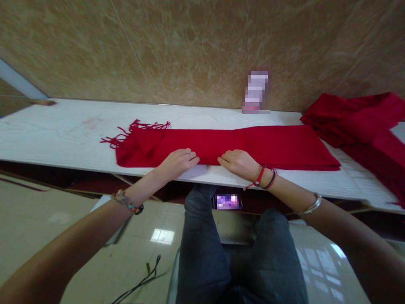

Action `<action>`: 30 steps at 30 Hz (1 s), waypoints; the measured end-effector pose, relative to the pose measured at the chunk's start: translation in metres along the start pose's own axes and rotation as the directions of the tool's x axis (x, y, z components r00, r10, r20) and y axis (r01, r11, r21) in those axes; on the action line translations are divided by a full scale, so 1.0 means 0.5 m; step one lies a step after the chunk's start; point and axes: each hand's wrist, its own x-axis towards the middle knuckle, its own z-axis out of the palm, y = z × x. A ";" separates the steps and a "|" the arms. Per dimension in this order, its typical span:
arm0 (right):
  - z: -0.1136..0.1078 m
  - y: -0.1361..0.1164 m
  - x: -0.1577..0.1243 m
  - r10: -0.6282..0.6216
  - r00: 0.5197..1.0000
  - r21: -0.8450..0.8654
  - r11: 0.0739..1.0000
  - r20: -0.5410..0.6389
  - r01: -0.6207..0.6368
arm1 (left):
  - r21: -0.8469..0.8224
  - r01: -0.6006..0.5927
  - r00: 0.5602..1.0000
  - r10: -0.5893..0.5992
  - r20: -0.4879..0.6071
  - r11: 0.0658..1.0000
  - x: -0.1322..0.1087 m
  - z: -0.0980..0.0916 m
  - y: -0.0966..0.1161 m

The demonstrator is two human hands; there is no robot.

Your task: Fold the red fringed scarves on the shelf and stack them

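A red scarf (278, 145) lies folded into a long strip across the white table, its fringe spread at the left end. Near the middle of its front edge, my left hand (181, 162) is closed with the fingers pinching the fabric; a ring shows on one finger. A short way to the right, my right hand (239, 164) grips the same edge, fingertips pressed together on the cloth. My thumbs are mostly hidden. At the left end a corner of the scarf is turned over in a loose fold.
More red cloth (357, 122) is heaped on the table (63, 126) at the right. A blurred card-like item (256, 90) leans against the marbled wall. Below the tabletop, a lit phone (227, 201) lies above my knees. Dark cables (144, 280) trail on the tiled floor.
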 end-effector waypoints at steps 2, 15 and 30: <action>0.001 -0.002 0.010 0.003 1.000 0.012 1.000 0.000 -0.003 | -0.007 0.036 0.999 -0.036 0.015 0.999 0.003 -0.003 0.002; 0.005 0.006 0.001 -0.034 0.998 0.092 0.995 -0.055 0.039 | 0.012 0.046 0.994 -0.047 0.098 0.999 -0.052 -0.001 -0.027; 0.024 -0.037 0.069 -0.048 0.999 0.240 0.970 -0.003 0.047 | 0.020 0.188 0.943 -0.186 0.274 0.982 -0.103 0.002 -0.090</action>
